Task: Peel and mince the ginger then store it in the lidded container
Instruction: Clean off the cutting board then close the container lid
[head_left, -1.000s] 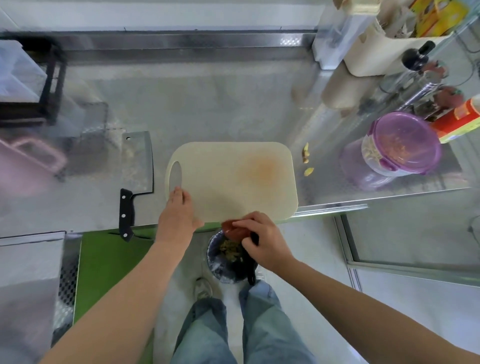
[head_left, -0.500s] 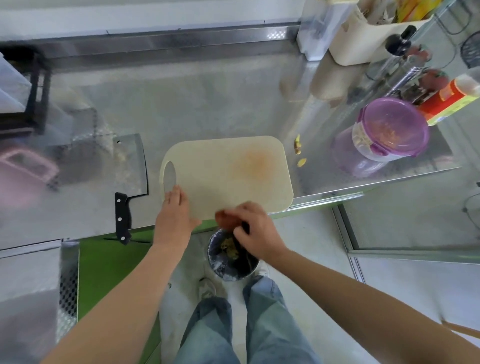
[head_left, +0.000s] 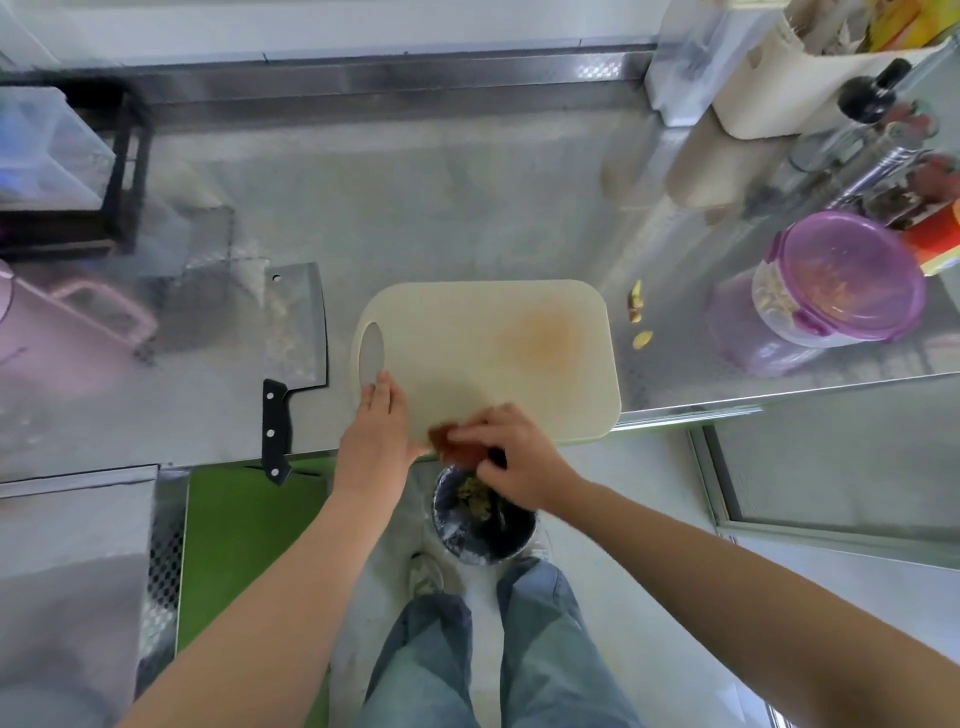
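A cream cutting board (head_left: 493, 343) lies on the steel counter with an orange stain near its right side. My left hand (head_left: 376, 431) rests on the board's near left corner, fingers straight. My right hand (head_left: 511, 454) grips a reddish-brown cloth (head_left: 454, 444) at the board's near edge, above a dark waste bin (head_left: 480, 525) on the floor that holds peel scraps. The purple-lidded container (head_left: 836, 283) stands at the right with minced ginger inside, lid on. A cleaver (head_left: 291, 348) lies left of the board.
Two small ginger bits (head_left: 638, 322) lie on the counter between board and container. Bottles and a cream holder (head_left: 810, 78) crowd the back right. A black rack (head_left: 78, 171) and a pink container (head_left: 57, 322) stand at the left. A green panel (head_left: 244, 545) sits below the counter edge.
My right hand has slid the cloth leftward along the board's near edge, closer to my left hand. My left hand has stayed on the corner.
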